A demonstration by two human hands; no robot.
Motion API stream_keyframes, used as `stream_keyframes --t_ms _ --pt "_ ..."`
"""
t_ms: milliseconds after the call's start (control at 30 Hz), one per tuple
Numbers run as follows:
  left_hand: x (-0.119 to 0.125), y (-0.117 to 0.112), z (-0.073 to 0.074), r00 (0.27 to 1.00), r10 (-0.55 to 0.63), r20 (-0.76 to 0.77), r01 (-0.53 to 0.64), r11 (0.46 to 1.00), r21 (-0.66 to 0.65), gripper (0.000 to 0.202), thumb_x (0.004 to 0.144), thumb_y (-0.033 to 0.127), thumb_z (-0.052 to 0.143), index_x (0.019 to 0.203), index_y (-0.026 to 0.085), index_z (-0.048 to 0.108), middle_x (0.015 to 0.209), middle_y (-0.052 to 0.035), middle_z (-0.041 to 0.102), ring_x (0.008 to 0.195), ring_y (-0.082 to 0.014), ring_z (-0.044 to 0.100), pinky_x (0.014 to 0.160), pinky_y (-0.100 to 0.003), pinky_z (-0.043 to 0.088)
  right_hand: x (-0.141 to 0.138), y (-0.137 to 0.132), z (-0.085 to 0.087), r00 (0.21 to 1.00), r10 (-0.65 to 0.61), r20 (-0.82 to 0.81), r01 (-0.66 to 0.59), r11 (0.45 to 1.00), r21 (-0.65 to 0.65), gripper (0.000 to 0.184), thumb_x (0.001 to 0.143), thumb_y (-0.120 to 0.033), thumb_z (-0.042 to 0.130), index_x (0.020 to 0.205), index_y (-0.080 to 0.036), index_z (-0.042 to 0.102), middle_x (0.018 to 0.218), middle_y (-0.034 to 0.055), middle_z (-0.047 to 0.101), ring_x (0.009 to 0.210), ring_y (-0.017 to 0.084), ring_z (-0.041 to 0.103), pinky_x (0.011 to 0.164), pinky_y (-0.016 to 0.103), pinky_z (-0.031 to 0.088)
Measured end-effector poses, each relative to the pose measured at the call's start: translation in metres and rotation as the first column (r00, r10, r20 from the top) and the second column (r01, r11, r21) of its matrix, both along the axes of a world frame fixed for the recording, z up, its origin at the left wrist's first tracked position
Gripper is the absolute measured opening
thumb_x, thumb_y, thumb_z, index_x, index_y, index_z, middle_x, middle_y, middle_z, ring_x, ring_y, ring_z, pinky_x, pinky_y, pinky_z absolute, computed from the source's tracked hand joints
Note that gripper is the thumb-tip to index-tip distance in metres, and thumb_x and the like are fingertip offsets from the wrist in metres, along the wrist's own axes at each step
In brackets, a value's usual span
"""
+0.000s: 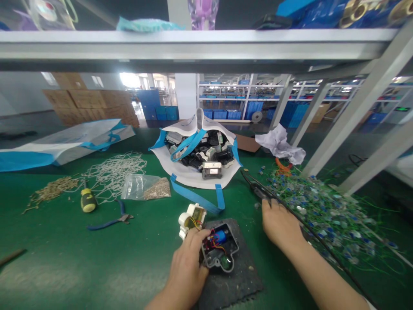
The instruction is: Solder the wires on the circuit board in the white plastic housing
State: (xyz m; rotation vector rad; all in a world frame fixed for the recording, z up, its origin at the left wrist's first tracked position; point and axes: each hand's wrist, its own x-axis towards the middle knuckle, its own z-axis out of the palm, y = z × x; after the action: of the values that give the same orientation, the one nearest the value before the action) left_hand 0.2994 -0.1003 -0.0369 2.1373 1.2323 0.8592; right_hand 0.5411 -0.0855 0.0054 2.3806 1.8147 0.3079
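- Left hand (189, 267) is down at about 6 o'clock on the green bench (64, 267), fingers curled and clamped on the left rim of the opened grey housing (219, 249), which sits on a dark rubber mat (235, 280).
- Inside that housing a blue part (221, 236) and thin red and yellow wires (213, 245) lie exposed; those look fragile, so I'd judge the rigid outer shell the safe place to hold, never the wires.
- The shell reads as hard plastic, stiff and light, likely a bit slick; the mat under it should stop it sliding.
- Touching it at its 10 o'clock is a white fitting with a small coil (191, 217), apparently tethered by the wires, so lifting one piece would tug the other.
- Right hand (279, 224) is out at 3 o'clock of the housing, palm down, fingertips resting on a black long-nosed tool (258, 189); whether the fingers have closed round it, I can't tell.
- That tool looks stiff and metal; its handles nearest the hand are the sensible grip.
- Further out: a white bag with blue straps (196, 176) full of similar units at 12 o'clock, a heap of blue-and-green cut bits (319, 211) at 2 o'clock, blue-handled pliers (111, 221), a yellow-handled screwdriver (87, 200) and a clear packet of small parts (146, 187) round at 10 o'clock.
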Motion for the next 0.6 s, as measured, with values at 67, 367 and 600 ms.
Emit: stream_keyframes --t_ms 67,367,600 --pt "-0.001 0.001 0.001 1.0 -0.007 -0.006 0.007 1.0 0.007 0.054 0.06 0.003 0.044 0.11 0.024 0.046 0.113 -0.0054 0.05 0.104 -0.0211 0.049 0.083 -0.037 0.046 0.013 0.003 -0.002 0.999 -0.037 -0.003 0.037 0.999 0.013 0.039 0.08 -0.003 0.026 0.114 -0.004 0.046 0.1 0.024 0.055 0.088 0.03 0.057 0.068 0.038 0.045" --pt "-0.004 0.003 -0.005 1.0 0.0 -0.012 0.0 0.999 0.049 0.067 0.06 0.003 0.046 0.124 0.019 0.031 0.124 -0.0101 0.045 0.113 -0.0224 0.043 0.093 -0.041 0.039 0.029 0.009 -0.009 0.987 -0.104 -0.122 0.111 0.993 0.045 0.042 0.074 -0.014 0.045 0.116 -0.007 0.043 0.086 0.0181 0.06 0.077 0.031 0.059 0.062 0.039 0.044" --pt "-0.004 0.003 -0.008 0.999 -0.006 -0.05 0.012 0.993 0.114 0.067 0.066 0.009 0.049 0.128 0.015 0.023 0.127 -0.0137 0.043 0.115 -0.0238 0.042 0.092 -0.041 0.04 0.016 -0.005 0.041 0.926 0.033 -0.377 0.078 0.959 0.274 0.057 0.071 -0.025 0.055 0.122 -0.013 0.033 0.11 0.0142 0.051 0.098 0.027 0.051 0.08 0.035 0.041"
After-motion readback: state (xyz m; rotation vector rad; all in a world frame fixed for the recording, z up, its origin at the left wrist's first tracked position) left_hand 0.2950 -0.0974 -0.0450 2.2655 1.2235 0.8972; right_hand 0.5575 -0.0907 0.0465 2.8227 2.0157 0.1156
